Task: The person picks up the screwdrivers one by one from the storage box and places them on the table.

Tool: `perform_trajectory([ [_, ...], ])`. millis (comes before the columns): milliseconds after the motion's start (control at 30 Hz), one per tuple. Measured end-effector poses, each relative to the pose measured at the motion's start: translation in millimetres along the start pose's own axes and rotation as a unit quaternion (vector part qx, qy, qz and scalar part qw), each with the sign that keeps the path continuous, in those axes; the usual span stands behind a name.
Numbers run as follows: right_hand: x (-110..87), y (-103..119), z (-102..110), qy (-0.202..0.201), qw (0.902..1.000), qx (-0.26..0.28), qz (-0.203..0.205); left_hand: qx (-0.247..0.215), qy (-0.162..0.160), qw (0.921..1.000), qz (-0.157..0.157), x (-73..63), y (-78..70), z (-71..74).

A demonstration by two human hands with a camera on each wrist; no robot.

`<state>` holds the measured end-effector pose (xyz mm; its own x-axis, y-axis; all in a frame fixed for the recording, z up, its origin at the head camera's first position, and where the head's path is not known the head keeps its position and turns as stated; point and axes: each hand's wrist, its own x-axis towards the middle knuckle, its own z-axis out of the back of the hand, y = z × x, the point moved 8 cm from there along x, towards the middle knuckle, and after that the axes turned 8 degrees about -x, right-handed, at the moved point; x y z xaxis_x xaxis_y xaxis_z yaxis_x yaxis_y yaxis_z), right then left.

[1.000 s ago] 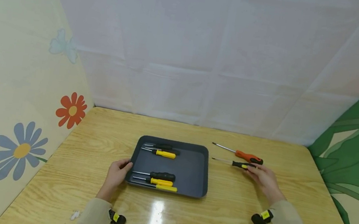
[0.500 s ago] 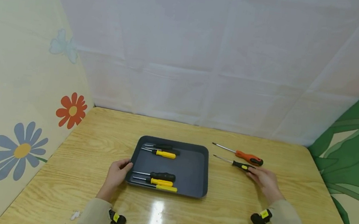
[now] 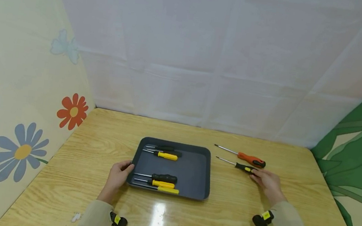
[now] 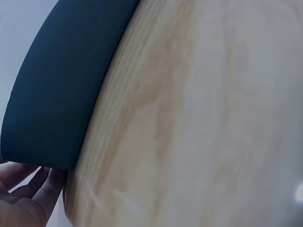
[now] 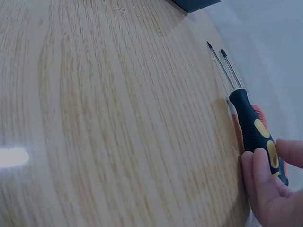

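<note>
Right fingers (image 5: pixel 264 179) snug around black-yellow screwdriver (image 5: pixel 249 118)

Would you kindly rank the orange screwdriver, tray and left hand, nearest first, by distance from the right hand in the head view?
1. Orange screwdriver: just beyond the right hand.
2. Tray: to that hand's left.
3. Left hand: at the tray's left end.

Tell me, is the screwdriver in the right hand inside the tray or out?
Out. The right hand holds this screwdriver right of the tray, with a gap between screwdriver and tray.
</note>
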<state>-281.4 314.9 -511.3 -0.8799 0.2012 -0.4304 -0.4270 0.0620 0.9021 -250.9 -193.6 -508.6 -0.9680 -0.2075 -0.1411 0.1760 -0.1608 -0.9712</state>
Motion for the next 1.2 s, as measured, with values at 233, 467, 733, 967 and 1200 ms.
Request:
perform_trajectory([
  [233,-0.3,0.9,1.2,-0.015,0.9998,-0.016,-0.002,0.001,-0.001,1.0,-0.004,0.3,0.5,-0.1],
  [467,-1.7,0.2,-0.3,-0.001,0.9999,-0.013,-0.008,0.002,-0.002,1.0,-0.006,0.3,0.4,0.0],
  [733,-3.9,1.7,0.2,-0.006,0.9999,-0.01,-0.007,0.002,-0.001,0.9999,-0.011,0.4,-0.5,0.2],
  [967,-8.6,7.9,4.3,-0.035,0.9993,-0.002,0.009,-0.004,0.002,1.0,0.002,0.0,0.8,-0.3],
  [1200,-12.9,12.8,6.1,-0.045,0.9989,-0.007,0.012,-0.006,-0.003,0.9999,0.008,-0.1,1.4,1.0],
])
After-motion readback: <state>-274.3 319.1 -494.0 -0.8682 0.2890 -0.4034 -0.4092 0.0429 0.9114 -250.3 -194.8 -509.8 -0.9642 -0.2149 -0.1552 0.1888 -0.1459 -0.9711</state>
